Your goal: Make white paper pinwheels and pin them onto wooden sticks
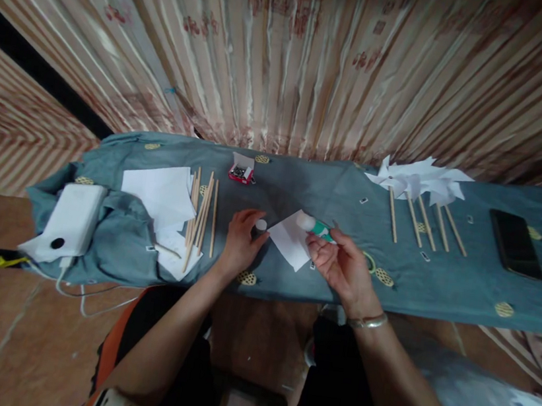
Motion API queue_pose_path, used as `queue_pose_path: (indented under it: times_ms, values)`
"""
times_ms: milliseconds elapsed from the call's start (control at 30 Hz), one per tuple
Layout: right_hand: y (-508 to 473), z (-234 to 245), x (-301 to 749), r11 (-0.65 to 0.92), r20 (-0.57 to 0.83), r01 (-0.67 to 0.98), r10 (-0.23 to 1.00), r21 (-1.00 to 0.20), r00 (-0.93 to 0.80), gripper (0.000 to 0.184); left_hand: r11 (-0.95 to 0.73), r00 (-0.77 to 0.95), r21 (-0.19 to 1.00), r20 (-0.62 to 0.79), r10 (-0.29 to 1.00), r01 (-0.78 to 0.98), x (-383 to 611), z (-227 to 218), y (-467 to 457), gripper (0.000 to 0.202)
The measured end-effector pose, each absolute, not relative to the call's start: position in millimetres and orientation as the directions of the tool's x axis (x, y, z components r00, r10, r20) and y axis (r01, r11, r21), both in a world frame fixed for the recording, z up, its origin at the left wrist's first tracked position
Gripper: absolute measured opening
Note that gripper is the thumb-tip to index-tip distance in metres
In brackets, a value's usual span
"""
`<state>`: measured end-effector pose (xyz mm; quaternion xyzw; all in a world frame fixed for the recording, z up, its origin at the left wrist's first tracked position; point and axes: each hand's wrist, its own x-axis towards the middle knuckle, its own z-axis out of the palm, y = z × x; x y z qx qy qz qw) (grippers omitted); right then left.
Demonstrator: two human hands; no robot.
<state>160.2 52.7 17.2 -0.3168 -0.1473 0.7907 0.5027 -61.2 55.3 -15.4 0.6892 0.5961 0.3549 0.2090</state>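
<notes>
My right hand (338,260) is closed round a green and white glue stick (316,227), its white tip resting on a white paper square (291,239) on the blue-grey cloth. My left hand (241,238) lies curled just left of the paper, its fingers beside or on a small white cap (261,225). Whether it grips the cap I cannot tell.
Loose wooden sticks (202,217) and white paper sheets (157,193) lie at the left, with a white box (72,217). A small red box (241,172) sits further back. Finished white paper pinwheels on sticks (418,182) and a black phone (515,243) lie at the right. A striped curtain hangs behind.
</notes>
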Motion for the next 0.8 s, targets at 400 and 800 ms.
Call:
queue_pose_path:
  times_ms: [400,800]
  values:
    - [52.3,20.8,133.9,-0.377,-0.344,-0.530,0.924,-0.760,-0.164,0.032,-0.205,0.044,0.716,0.238,0.970,0.668,-62.0,-6.9,51.3,0.037]
    - [55.3,23.2,122.7,-0.349,-0.317,-0.452,0.937,-0.821,-0.148,0.033,0.195,-0.144,0.888,-0.276,0.950,-0.416,-67.3,10.3,56.3,0.030]
